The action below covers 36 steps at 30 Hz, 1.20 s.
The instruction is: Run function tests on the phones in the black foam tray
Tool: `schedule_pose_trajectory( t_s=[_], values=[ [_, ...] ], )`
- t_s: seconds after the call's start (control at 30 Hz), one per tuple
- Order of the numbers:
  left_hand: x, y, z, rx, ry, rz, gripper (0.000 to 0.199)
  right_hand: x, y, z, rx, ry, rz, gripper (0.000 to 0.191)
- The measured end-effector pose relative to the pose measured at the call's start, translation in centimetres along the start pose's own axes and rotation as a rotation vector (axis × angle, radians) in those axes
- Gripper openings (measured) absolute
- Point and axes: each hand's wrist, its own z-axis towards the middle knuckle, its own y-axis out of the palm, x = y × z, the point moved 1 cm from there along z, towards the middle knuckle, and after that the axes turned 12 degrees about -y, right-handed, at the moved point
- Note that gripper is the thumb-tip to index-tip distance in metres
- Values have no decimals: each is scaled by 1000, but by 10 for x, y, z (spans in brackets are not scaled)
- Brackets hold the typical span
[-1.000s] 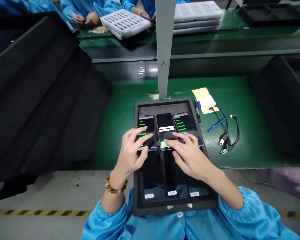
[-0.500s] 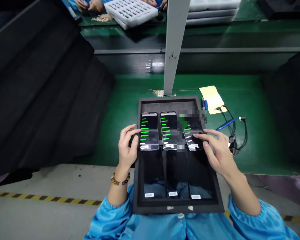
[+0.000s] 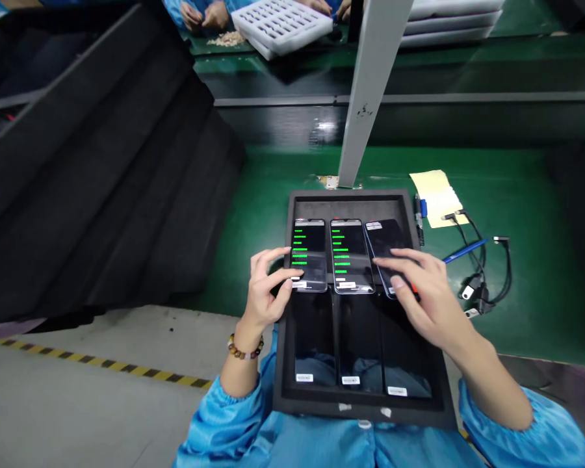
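A black foam tray holds two rows of smartphones at the table edge, over my lap. In the far row, the left phone and middle phone show green text lines on dark screens. The right phone lies slightly tilted, its screen dark with small white text at the top. My left hand is open, a fingertip at the lower part of the left phone. My right hand is open, fingers stretched over the right phone, hiding its lower part; touch is unclear. Dark-screened phones with white labels fill the near row.
Right of the tray lie a marker, yellow paper, a blue pen and black cables. A grey post rises behind. Stacked black trays stand left. Across the bench, other people's hands work near white trays.
The view has shifted left, so things appear further right. My left finger has come over the left phone's lower screen. The right phone's green list has given way to a mostly dark screen.
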Motion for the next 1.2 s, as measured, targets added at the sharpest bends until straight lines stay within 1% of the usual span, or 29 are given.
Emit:
schedule_pose_trajectory(
  t_s=[0.1,0.2,0.3,0.37,0.43,0.5,0.53,0.63,0.73,0.8,0.9,1.0,1.1,1.2],
  values=[
    [1,-1,1,-9,17,3,42,13,-9,3,79,136,-10,38],
    [0,-1,0,-26,30,-5,43,25,-13,7,104,252,-31,44],
    [0,-3,-1,-66,16,7,48,35,-10,11,72,321,-70,50],
    [3,-5,2,-66,-4,5,51,39,-6,14,29,348,-123,56],
    [7,-8,10,-49,-36,0,46,40,0,20,-18,363,-213,63],
    [14,-8,25,-58,-73,18,37,38,4,28,-69,375,-329,69],
    [18,-5,34,-73,-90,35,35,36,6,33,-100,378,-388,72],
    [31,10,67,-144,-135,104,49,29,9,48,-220,379,-534,74],
    [45,31,98,-231,-192,216,65,22,11,61,-319,406,-602,72],
    [53,43,113,-271,-254,298,70,20,12,68,-350,442,-616,70],
    [62,55,124,-296,-338,368,71,19,15,76,-358,484,-631,68],
    [64,61,129,-302,-383,382,73,20,17,83,-334,528,-631,68],
    [63,66,131,-291,-393,366,73,23,17,87,-317,569,-614,70],
    [62,69,131,-273,-380,346,69,23,18,88,-307,604,-594,73]
  ],
)
